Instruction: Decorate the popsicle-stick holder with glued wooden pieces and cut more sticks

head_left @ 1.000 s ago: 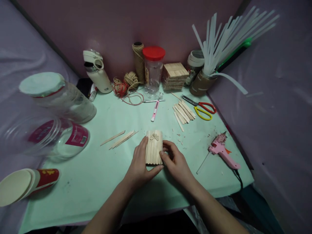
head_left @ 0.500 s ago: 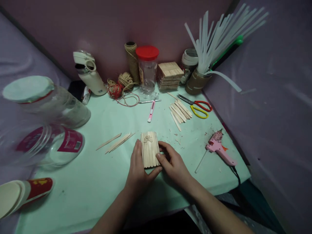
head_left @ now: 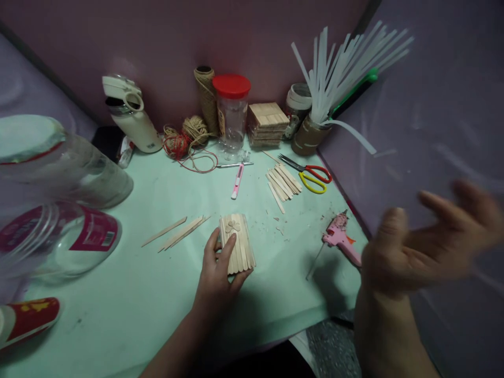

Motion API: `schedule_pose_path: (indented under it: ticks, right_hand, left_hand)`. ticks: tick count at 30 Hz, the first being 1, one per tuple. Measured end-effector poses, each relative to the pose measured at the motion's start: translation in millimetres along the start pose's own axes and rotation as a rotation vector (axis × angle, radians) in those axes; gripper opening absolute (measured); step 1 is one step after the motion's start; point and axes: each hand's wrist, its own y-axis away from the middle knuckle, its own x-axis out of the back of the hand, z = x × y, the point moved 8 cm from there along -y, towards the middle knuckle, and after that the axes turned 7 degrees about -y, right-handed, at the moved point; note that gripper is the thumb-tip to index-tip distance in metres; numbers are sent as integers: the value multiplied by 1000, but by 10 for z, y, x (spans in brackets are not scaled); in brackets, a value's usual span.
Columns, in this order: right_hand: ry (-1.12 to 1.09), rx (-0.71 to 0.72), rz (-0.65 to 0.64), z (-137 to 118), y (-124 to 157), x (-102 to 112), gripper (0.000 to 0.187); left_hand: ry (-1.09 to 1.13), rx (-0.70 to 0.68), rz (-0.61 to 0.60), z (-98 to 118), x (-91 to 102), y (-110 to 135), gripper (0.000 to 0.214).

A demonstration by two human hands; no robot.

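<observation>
A small panel of popsicle sticks (head_left: 241, 252), laid side by side with a flower-shaped piece near its upper end, is in front of me at the middle of the table. My left hand (head_left: 218, 273) grips it from the left, the thumb along its lower edge and a finger on its face. Well away to the right, my right hand (head_left: 429, 247) is raised above the table edge, blurred, with its fingers apart and nothing in them. Below and left of that hand lies a pink glue gun (head_left: 342, 237). Several pointed wooden strips (head_left: 183, 234) lie left of the panel.
Scissors (head_left: 311, 176), a stick pile (head_left: 284, 181) and a pink utility knife (head_left: 237, 181) lie farther back. A red-lidded jar (head_left: 232, 118), twine balls (head_left: 185, 137), stacked sticks (head_left: 268, 126) and a holder of glue sticks (head_left: 311, 135) line the wall. Large jars (head_left: 98, 236) stand left.
My right hand has let go of the stick panel and swung up to the right. My left hand keeps hold of it, a finger now across its front. The view has shifted slightly.
</observation>
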Motion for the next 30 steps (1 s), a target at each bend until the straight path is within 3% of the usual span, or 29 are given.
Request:
schedule_pose_path:
  ticks: [2, 3, 7, 10, 13, 16, 20, 22, 25, 30]
  right_hand:
    - [-33, 44, 126, -56, -19, 118, 26]
    - [-46, 4, 67, -28, 8, 63, 22]
    - [-56, -303, -546, 291, 444, -500, 9]
    - [-54, -376, -797, 439, 807, -720, 7]
    - [-56, -391, -940, 470, 1036, -829, 10]
    - [-18, -396, -1062, 437, 1184, -899, 10]
    - [35, -394, -1163, 387, 1306, -963, 10]
    - [50, -391, -1183, 376, 1344, -983, 9]
    - [46, -400, -1187, 371, 1373, -990, 7]
    - [-92, -461, -1138, 367, 1359, -916, 9]
  left_hand:
    - [4, -2, -3, 3, 1, -2, 70]
    - [4, -1, -2, 4, 4, -3, 70]
    - [-8, 6, 3, 4, 9, -2, 73]
    - [-20, 18, -16, -12, 2, 7, 80]
    - [-18, 41, -28, -46, 19, 20, 90]
    - [-15, 14, 75, -18, 161, 37, 89]
    - [-37, -56, 302, 140, 469, 83, 63]
    - [-27, -109, 344, 276, 572, 78, 49]
    - [11, -197, 237, 518, 587, -38, 34]
    - [18, -245, -164, 812, 334, -496, 16]
